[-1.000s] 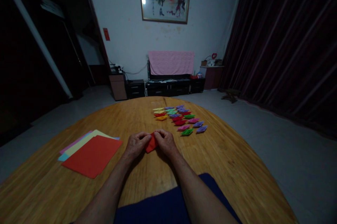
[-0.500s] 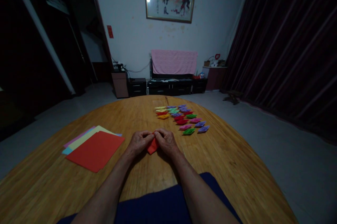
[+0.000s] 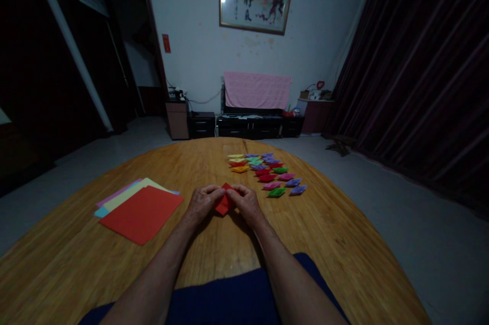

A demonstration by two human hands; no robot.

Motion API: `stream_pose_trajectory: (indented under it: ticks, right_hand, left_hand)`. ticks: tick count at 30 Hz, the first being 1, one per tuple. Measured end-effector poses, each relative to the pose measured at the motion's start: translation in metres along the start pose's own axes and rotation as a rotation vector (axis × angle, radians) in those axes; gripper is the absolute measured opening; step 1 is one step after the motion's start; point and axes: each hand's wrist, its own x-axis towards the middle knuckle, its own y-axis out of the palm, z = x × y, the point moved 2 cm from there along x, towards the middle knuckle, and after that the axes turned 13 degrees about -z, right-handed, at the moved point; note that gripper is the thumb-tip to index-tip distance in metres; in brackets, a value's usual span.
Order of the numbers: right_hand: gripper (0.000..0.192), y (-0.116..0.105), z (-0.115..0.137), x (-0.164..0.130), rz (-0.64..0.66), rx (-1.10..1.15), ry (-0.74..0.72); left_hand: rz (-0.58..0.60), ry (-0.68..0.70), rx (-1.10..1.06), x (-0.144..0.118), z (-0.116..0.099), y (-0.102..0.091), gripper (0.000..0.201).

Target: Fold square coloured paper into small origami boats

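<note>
Between my two hands is a small piece of folded red paper (image 3: 224,205), diamond-shaped, with one corner pointing away from me and one towards me. My left hand (image 3: 204,202) pinches its left side, thumb on top. On the right side my right hand (image 3: 246,204) grips it the same way, the thumbs close together near its middle. The undersides of the fingers are hidden. Beyond my right hand, several folded paper boats (image 3: 267,178) in yellow, purple, green, red, orange and pink stand in slanting rows.
A loose stack of coloured paper sheets (image 3: 143,215), red on top, lies left of my hands on the round wooden table (image 3: 328,264). Dark blue cloth (image 3: 225,299) shows at the near edge. Across the room stands a low black cabinet (image 3: 248,126) below a pink towel (image 3: 257,89).
The folded red paper has turned up in my fingers, so its far corner now shows above my thumbs. My hands stay in nearly the same spot; the whole view has shifted slightly.
</note>
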Motion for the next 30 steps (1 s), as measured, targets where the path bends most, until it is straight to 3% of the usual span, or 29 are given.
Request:
stream_pose_trajectory:
  ticks: [12, 30]
  right_hand:
    - [0.026, -0.002, 0.006, 0.001, -0.019, 0.047, 0.045]
    - [0.033, -0.003, 0.003, 0.005, -0.028, 0.069, 0.111]
  left_hand:
    - [-0.117, 0.063, 0.046, 0.006, -0.008, -0.008, 0.026]
    - [-0.157, 0.064, 0.057, 0.013, 0.0, -0.013, 0.03]
